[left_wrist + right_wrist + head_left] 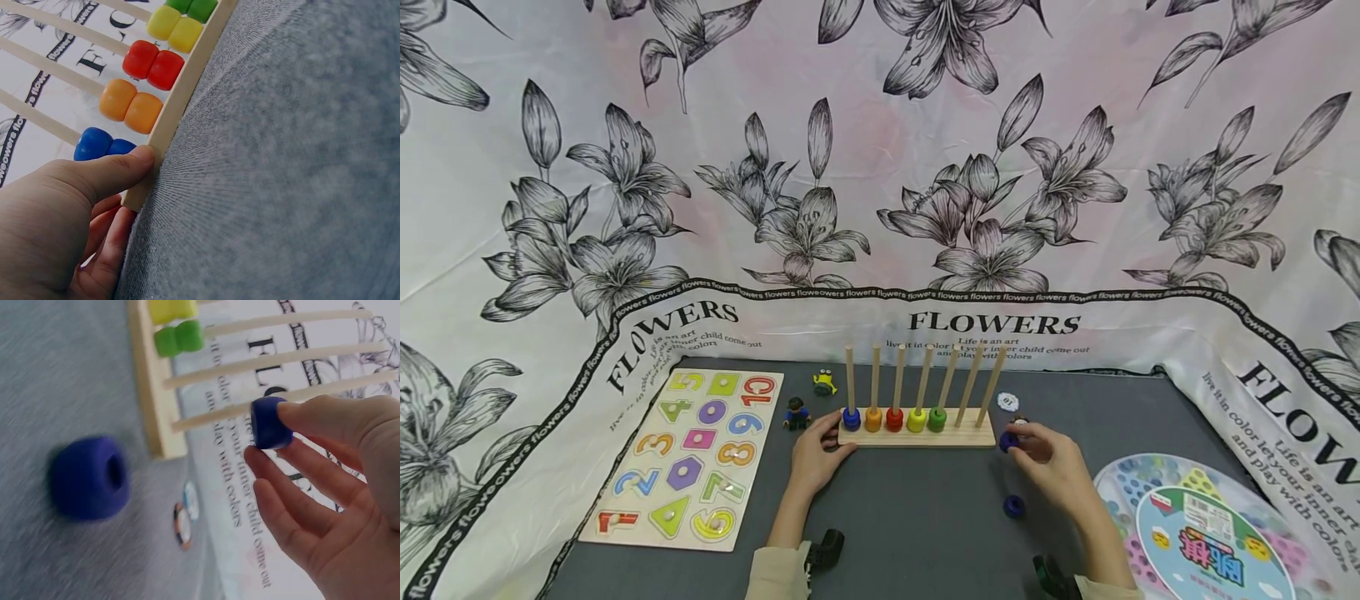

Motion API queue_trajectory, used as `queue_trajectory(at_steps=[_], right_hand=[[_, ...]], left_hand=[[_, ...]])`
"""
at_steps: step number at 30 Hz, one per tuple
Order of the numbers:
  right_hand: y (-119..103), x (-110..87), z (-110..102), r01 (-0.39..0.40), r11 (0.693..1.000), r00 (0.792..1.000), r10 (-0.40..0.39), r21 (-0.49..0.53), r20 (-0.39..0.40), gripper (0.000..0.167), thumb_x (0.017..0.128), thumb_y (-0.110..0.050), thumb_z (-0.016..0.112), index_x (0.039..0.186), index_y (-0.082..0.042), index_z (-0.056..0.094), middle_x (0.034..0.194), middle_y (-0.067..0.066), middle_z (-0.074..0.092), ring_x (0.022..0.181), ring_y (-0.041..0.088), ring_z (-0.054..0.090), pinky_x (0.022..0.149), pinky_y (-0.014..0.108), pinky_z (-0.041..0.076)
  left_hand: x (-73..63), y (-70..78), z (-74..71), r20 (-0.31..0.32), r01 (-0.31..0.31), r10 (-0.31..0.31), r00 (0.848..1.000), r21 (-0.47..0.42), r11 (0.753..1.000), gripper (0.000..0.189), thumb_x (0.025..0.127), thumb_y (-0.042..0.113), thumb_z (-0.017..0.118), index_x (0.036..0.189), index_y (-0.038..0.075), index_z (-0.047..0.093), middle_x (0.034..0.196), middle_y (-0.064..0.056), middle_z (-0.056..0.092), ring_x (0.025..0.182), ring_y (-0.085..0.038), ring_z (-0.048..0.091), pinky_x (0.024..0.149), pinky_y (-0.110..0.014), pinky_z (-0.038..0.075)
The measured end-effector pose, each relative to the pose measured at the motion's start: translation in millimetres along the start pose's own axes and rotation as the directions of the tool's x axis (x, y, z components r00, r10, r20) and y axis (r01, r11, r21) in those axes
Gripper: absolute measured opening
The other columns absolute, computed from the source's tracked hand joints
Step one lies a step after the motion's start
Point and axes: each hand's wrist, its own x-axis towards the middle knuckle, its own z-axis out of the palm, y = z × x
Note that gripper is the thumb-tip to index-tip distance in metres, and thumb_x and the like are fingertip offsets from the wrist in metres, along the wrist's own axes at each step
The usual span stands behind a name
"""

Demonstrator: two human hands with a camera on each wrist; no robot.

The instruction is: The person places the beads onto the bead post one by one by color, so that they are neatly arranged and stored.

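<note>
A wooden bead stand (955, 437) with several upright pegs lies ahead of me. Pairs of blue (94, 144), orange (144, 113), red (165, 70), yellow (185, 34) and green beads (189, 335) sit low on its pegs; the two rightmost pegs are bare. My left hand (817, 458) grips the left end of the base, thumb on its front edge. Off the right end, my right hand (1054, 467) pinches a dark blue bead (270, 422) between thumb and fingers. Another dark blue bead (87, 479) lies on the grey cloth, nearer to me.
A number and shape puzzle board (658, 458) lies on the left. A small dark-clothed figure (796, 414) and a yellow-green toy (824, 382) stand beside the stand's left end. A white disc (1008, 402) lies beyond its right end. A round game box (1213, 533) is at right.
</note>
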Motion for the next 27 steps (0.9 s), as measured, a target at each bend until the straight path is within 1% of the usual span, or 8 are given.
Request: queue_trajectory(at_steps=[2,5,9,12,16,20,23,27], right_hand=[[-6.8,5.3,-0.7,0.04,0.999,0.998,-0.04,-0.007,-0.048,0.031,0.084,0.005,0.073,0.114,-0.002,0.071,0.107,0.016,0.071,0.084,0.024,0.071,0.069,0.027,0.06],[-18.4,15.9,-1.7,0.095,0.995,0.99,-0.096,-0.014,-0.104,0.031,0.084,0.004,0.074,0.115,-0.001,0.07,0.104,0.014,0.072,0.083,0.017,0.069,0.068,0.023,0.059],[-38.0,30.2,-6.4,0.147,0.989,0.976,-0.142,0.017,-0.167,0.032,0.086,0.003,0.073,0.117,-0.001,0.069,0.104,0.014,0.072,0.086,0.009,0.067,0.07,0.015,0.056],[-54.9,40.8,-10.3,0.179,0.982,0.962,-0.16,0.068,-0.221,0.031,0.086,0.003,0.073,0.117,-0.001,0.069,0.103,0.016,0.072,0.086,0.004,0.065,0.071,0.011,0.054],[-76.4,54.8,-12.9,0.221,0.966,0.934,-0.171,0.133,-0.313,0.03,0.087,0.002,0.072,0.116,-0.001,0.071,0.101,0.016,0.072,0.083,0.0,0.064,0.071,0.01,0.053],[-92.2,65.7,-9.4,0.25,0.956,0.894,-0.166,0.156,-0.415,0.029,0.086,0.003,0.073,0.115,0.001,0.071,0.105,0.017,0.072,0.084,-0.004,0.063,0.071,0.009,0.051],[-98.4,70.7,-3.4,0.244,0.958,0.869,-0.149,0.147,-0.471,0.028,0.086,0.003,0.073,0.113,0.003,0.071,0.104,0.018,0.072,0.085,-0.007,0.062,0.069,0.008,0.05],[-102.1,74.2,5.3,0.213,0.969,0.85,-0.121,0.125,-0.512,0.027,0.086,0.002,0.074,0.112,0.003,0.071,0.101,0.017,0.072,0.082,-0.006,0.061,0.066,0.009,0.05]], left_hand=[[-0.4,0.5,0.6,-0.003,-0.005,0.005,1.0,0.004,1.0,0.059,0.079,0.012,0.084,0.131,-0.003,0.061,0.129,-0.017,0.062,0.102,-0.029,0.065,0.085,-0.034,0.059],[-1.1,0.4,0.3,-0.006,-0.009,0.009,1.0,0.009,1.0,0.058,0.079,0.012,0.084,0.131,-0.004,0.061,0.128,-0.017,0.062,0.102,-0.029,0.065,0.085,-0.035,0.059],[-2.0,0.1,0.0,-0.003,-0.009,0.009,1.0,0.008,1.0,0.058,0.08,0.012,0.083,0.131,-0.004,0.061,0.127,-0.017,0.062,0.102,-0.03,0.065,0.084,-0.035,0.059],[-1.8,-0.6,-0.2,-0.001,-0.01,0.01,1.0,0.009,1.0,0.058,0.08,0.012,0.083,0.131,-0.003,0.061,0.127,-0.017,0.062,0.102,-0.03,0.065,0.084,-0.035,0.059],[-0.6,-1.2,-0.8,-0.003,-0.007,0.008,1.0,0.02,1.0,0.058,0.08,0.014,0.083,0.132,-0.003,0.061,0.128,-0.017,0.062,0.102,-0.029,0.065,0.085,-0.035,0.059],[-0.1,-1.5,-0.9,-0.01,-0.01,0.011,1.0,0.028,1.0,0.058,0.08,0.014,0.083,0.131,-0.002,0.061,0.128,-0.017,0.062,0.101,-0.029,0.065,0.084,-0.035,0.059],[-0.6,-1.9,-0.4,-0.009,-0.017,0.017,1.0,0.021,1.0,0.058,0.08,0.014,0.084,0.131,-0.002,0.062,0.127,-0.017,0.062,0.1,-0.029,0.065,0.083,-0.034,0.06],[-0.9,-2.6,0.4,-0.007,-0.02,0.02,1.0,0.01,1.0,0.058,0.079,0.013,0.084,0.13,-0.003,0.062,0.126,-0.017,0.063,0.1,-0.029,0.065,0.083,-0.033,0.06]])
